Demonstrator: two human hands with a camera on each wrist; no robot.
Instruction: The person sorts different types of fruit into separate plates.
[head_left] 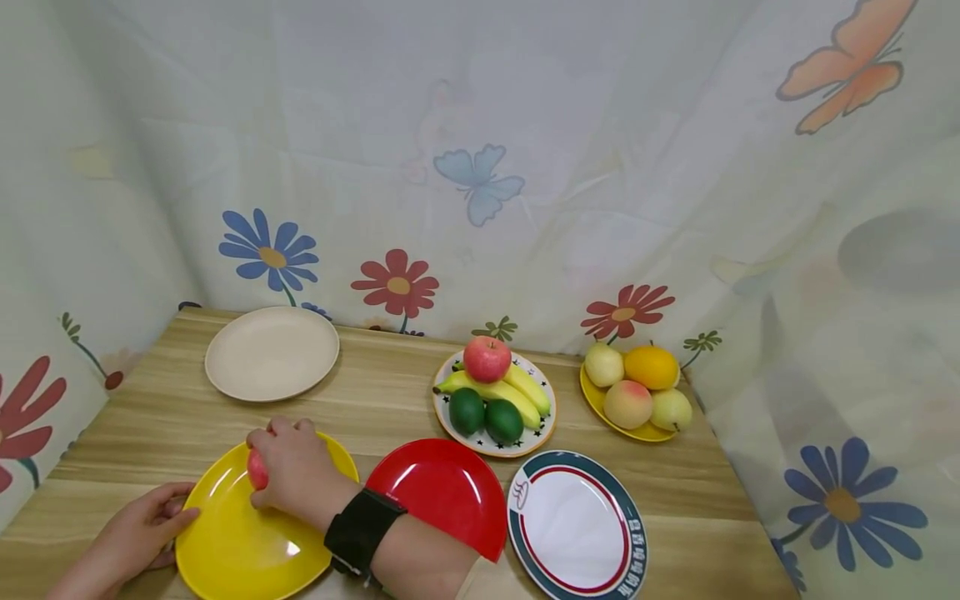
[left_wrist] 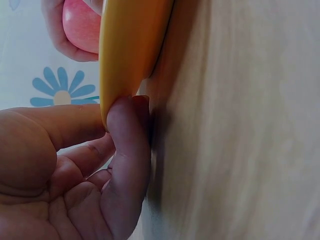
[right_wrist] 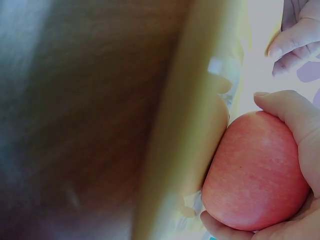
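Observation:
A red apple (right_wrist: pixel 255 172) is gripped by my right hand (head_left: pixel 296 467), over the upper middle of the yellow plate (head_left: pixel 240 546). In the head view the fingers hide most of the apple; in the right wrist view it sits low against the plate's surface. My left hand (head_left: pixel 146 529) pinches the plate's left rim, thumb on top and fingers beneath, as the left wrist view shows (left_wrist: pixel 120 145). The right forearm, with a black band (head_left: pixel 365 531) at the wrist, passes over part of the red plate (head_left: pixel 442 492).
A beige plate (head_left: pixel 272 354) lies at the back left. A star-patterned plate (head_left: pixel 551 396) bears an apple, bananas and avocados. At the back right, a small yellow plate (head_left: pixel 592 400) holds several fruits. A white plate with a dark green rim (head_left: pixel 573 525) lies right of the red one.

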